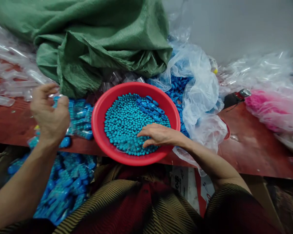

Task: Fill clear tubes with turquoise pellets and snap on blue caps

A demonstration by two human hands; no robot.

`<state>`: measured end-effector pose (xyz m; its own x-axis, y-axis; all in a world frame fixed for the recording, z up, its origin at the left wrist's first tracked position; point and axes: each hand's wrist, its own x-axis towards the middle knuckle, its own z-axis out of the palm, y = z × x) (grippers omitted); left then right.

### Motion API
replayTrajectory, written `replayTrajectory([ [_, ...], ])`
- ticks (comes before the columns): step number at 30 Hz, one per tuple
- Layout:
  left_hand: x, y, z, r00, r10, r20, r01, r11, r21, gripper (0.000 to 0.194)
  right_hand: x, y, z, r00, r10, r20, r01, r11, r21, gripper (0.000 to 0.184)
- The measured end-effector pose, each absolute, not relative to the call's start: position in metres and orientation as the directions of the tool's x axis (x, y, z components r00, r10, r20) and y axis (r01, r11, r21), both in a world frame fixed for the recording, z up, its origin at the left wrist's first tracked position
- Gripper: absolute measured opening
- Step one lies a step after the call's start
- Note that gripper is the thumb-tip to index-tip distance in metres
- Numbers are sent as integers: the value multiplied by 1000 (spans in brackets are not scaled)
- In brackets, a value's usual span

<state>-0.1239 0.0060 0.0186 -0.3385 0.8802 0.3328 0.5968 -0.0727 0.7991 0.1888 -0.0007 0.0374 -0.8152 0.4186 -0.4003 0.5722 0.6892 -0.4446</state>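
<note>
A red plastic basin [95, 125] sits at the table's front edge, filled with small turquoise beads [123, 123]. Several blue plastic caps with loops [151, 106] lie on the beads at the far right inside the basin. Inside the rim, my right hand [157, 135] touches the beads with its fingers stretched and apart. Something clear, too blurred to name, lies among the beads near its fingertips. Left of the basin, my left hand [50, 113] is raised, thumb apart from curved fingers, close to clear plastic tubes [35, 73]. I see nothing held in it.
Filled blue packs [80, 118] lie left of the basin; more fill a container [63, 185] below the table edge. A green woven sack [100, 42] bulges behind. To the right are a clear bag [200, 87] with blue caps and a pink bundle [266, 107].
</note>
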Motion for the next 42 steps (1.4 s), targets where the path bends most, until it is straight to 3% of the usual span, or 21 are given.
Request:
replayTrajectory([
  [1, -112, 6, 21, -348, 818, 457, 648, -143, 748, 37, 188, -1, 37, -816, 420, -398, 572, 687, -448, 41],
  [2, -98, 6, 23, -276, 847, 454, 636, -193, 747, 33, 188, -1, 37, -819, 421, -389, 568, 686, -455, 38],
  [5, -57, 5, 27, -101, 935, 341, 500, -249, 829, 25, 192, 1, 34, -826, 460, -326, 563, 685, -462, 27],
  [8, -28, 8, 23, 200, 970, 140, 448, -218, 867, 29, 197, 9, 30, -792, 564, -234, 597, 633, -493, 19],
  [11, -10, 16, 15, 439, 896, -69, 460, -158, 874, 37, 195, 21, 23, -696, 706, -130, 607, 482, -632, 18],
  [14, 2, 25, 8, 525, 834, -171, 328, -13, 945, 39, 187, 33, 16, -575, 813, -92, 460, 228, -858, 14],
  [17, 8, 27, 6, 544, 793, -275, 191, 203, 960, 32, 183, 44, 15, -567, 811, -146, 397, 113, -911, 11],
  [20, 7, 24, 8, 473, 789, -392, 214, 329, 920, 31, 187, 56, 22, -622, 759, -194, 574, 273, -772, 18],
  [24, -1, 22, 9, 372, 811, -451, 172, 417, 892, 32, 187, 75, 28, -557, 814, -163, 811, 492, -317, 22],
  [26, -5, 22, 9, 389, 795, -465, 107, 462, 880, 28, 181, 82, 24, -573, 805, -152, 820, 565, -95, 27],
  [28, -7, 23, 10, 415, 782, -464, 51, 490, 870, 29, 176, 85, 16, -629, 745, -221, 759, 651, 34, 32],
  [36, -8, 22, 14, 475, 788, -393, -28, 460, 888, 34, 181, 86, -2, -613, 740, -276, 735, 663, 144, 39],
  [42, -7, 22, 11, 377, 821, -428, 67, 437, 897, 31, 182, 85, 7, -609, 783, -125, 773, 621, 131, 32],
])
